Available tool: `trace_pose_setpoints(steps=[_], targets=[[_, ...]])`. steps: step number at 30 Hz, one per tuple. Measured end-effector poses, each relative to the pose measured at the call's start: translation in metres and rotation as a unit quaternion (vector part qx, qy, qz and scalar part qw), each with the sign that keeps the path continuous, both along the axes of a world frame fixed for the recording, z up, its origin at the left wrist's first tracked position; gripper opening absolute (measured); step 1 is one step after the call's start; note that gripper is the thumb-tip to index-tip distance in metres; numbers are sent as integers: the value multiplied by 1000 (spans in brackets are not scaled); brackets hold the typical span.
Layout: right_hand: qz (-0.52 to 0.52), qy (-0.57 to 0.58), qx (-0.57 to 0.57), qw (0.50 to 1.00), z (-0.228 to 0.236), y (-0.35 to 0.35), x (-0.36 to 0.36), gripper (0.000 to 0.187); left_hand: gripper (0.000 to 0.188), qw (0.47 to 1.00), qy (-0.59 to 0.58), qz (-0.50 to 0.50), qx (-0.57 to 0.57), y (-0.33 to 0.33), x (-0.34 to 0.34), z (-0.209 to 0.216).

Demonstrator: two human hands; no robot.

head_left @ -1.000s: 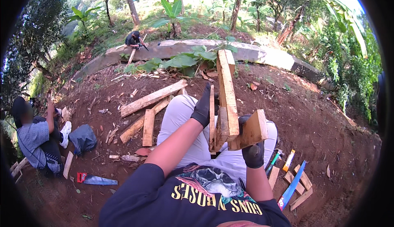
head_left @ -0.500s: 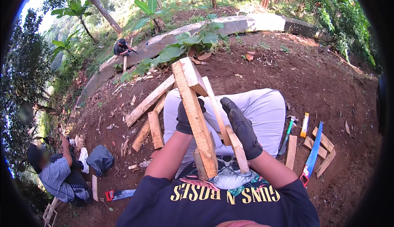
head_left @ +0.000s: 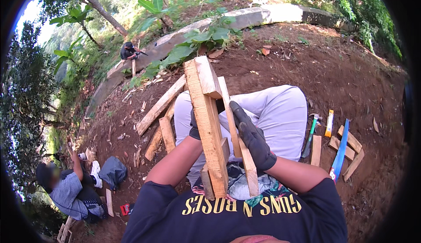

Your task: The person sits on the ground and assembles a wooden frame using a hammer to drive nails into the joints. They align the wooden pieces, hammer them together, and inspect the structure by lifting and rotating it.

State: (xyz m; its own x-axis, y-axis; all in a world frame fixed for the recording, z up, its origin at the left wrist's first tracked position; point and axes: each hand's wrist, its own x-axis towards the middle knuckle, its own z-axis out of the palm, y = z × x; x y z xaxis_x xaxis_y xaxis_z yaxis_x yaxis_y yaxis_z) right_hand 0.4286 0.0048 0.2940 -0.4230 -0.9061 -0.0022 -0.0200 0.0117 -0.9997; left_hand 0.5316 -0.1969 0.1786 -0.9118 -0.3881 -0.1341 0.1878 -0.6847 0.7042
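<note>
A rough wooden frame [head_left: 208, 131] of nailed-looking boards stands tilted over my lap, its thick long beam facing me. My left hand [head_left: 194, 126], in a dark glove, is closed round the left side of this beam; most of its fingers are hidden behind the wood. A short block [head_left: 208, 78] joins the top of the beam to a thin strip [head_left: 230, 120] on the right. Against that strip lies my right hand [head_left: 254, 140], also gloved, its fingers stretched out along the wood. A shorter piece [head_left: 249, 168] sits below, close to my shirt.
On the soil at right lie a green-handled hammer [head_left: 310, 135], a yellow-and-white packet [head_left: 329, 123], a blue-bladed saw [head_left: 340, 148] and wood offcuts [head_left: 351, 142]. Planks [head_left: 161, 104] lie at left. One person [head_left: 74, 194] sits near a dark bag [head_left: 112, 172]; another [head_left: 129, 51] is by the low wall [head_left: 175, 45].
My right hand has moved left and now touches the thin strip, which sits nearer the beam. The frame has turned slightly more upright, and the view has shifted a little.
</note>
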Motion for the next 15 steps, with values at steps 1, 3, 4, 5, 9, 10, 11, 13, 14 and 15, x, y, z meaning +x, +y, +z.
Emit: trace_pose_setpoints(steps=[1, 3, 4, 5, 9, 10, 11, 13, 14, 15], targets=[[-5, 17, -3, 1000, 0, 1, 2, 73, 45, 1000, -4, -26, -7, 5, 0, 3], [-13, 50, -13, 999, 1, 1, 4, 74, 45, 997, -14, -68, -24, 8, 0, 10], [-4, 42, -5, 999, 2, -1, 2, 73, 45, 996, -16, -84, -31, 8, -2, 12], [3, 20, -10, 1000, -1, -4, -1, 73, 46, 995, -20, -94, -36, 7, -2, 13], [11, 5, 0, 1000, -5, -9, -5, 70, 47, 993, -33, -105, -46, 6, -5, 20], [10, 17, 13, 1000, -4, -9, -4, 70, 47, 994, -37, -97, -46, 6, -4, 21], [10, 17, 15, 1000, -5, -10, -4, 70, 47, 995, -43, -81, -46, 6, -3, 21], [13, 17, 20, 1000, -6, -11, -4, 71, 48, 997, -60, -30, -39, 4, -2, 21], [16, -21, 4, 1000, -14, -13, -6, 70, 48, 997, -69, 2, -37, 0, -3, 22], [19, -59, -13, 998, -27, -16, -11, 69, 48, 996, -79, 35, -36, -2, -5, 24]])
